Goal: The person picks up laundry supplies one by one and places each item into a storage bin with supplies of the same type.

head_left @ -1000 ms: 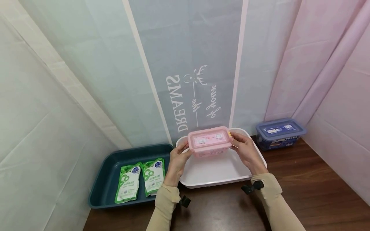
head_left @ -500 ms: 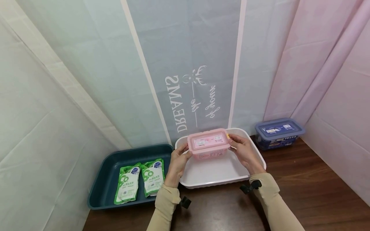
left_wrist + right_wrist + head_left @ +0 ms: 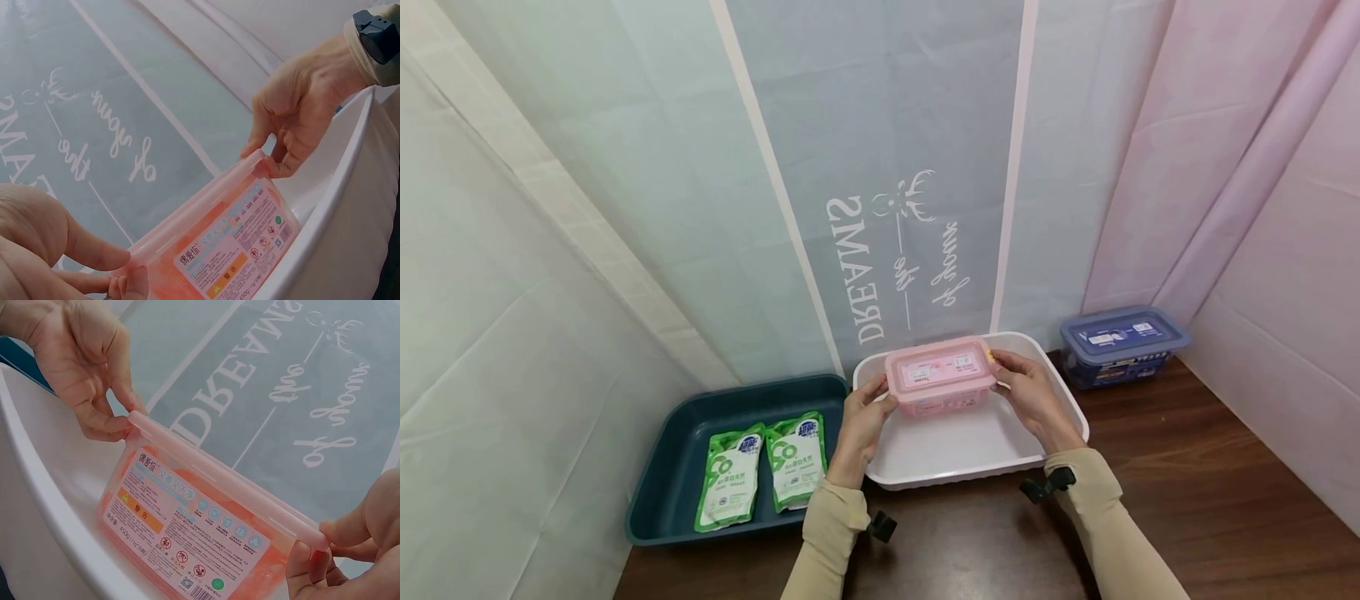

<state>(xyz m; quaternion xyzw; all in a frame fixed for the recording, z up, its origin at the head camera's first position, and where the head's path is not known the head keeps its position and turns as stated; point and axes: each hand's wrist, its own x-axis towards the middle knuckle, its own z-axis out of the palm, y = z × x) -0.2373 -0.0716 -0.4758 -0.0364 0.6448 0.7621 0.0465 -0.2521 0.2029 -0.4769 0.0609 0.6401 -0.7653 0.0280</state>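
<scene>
Both hands hold a pink lidded plastic box (image 3: 938,374) at its two short ends, over the back of a white tray (image 3: 955,477). My left hand (image 3: 861,425) pinches the left end of the lid rim between thumb and fingers. On the other end, beside a small yellow tab, my right hand (image 3: 1033,398) grips the rim the same way. In the right wrist view the box's printed front label (image 3: 181,531) faces out and orange-pink contents show through the wall. Its base sits down inside the tray, partly hidden by the tray wall in the left wrist view.
Left of the white tray lies a dark teal tray (image 3: 658,467) with two green-and-white pouches, one pouch (image 3: 730,483) beside the other (image 3: 797,467). A blue lidded box (image 3: 1123,346) stands at the right on the brown wooden table (image 3: 1210,492). Fabric curtains (image 3: 925,125) close off the back and sides.
The pink box has come down slightly into the white tray, both hands keeping their grip on its ends. The pouches and blue box have stayed in place.
</scene>
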